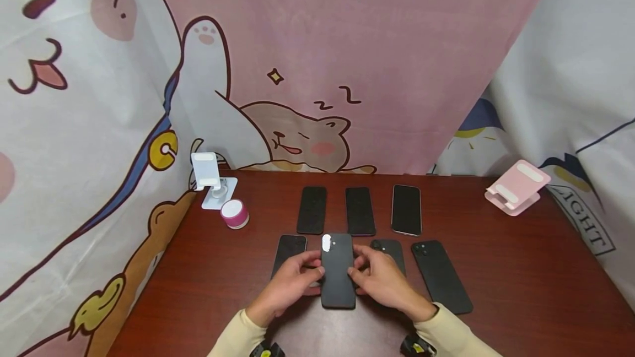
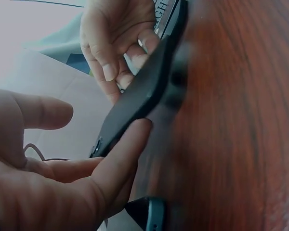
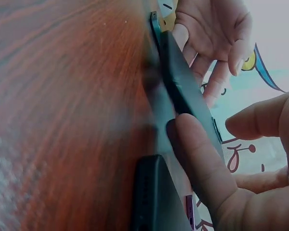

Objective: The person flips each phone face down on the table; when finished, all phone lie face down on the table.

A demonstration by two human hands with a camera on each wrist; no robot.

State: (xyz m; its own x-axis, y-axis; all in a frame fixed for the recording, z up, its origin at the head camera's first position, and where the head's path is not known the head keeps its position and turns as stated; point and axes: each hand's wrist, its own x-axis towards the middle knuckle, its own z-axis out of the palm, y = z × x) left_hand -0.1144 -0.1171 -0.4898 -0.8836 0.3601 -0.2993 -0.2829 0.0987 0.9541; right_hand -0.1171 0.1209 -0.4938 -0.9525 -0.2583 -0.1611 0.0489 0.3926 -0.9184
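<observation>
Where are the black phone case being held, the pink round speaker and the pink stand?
black phone case [image 1: 338,274], head view, middle of its back.
pink round speaker [image 1: 235,214], head view, its side.
pink stand [image 1: 518,185], head view, its tilted plate.

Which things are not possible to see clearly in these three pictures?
- Black phone: front face turned down, all views.
- Phone behind right hand: head view, lower half covered.
- Left hand: fingertips under the phone, head view.
- Table: blurred in both wrist views.
</observation>
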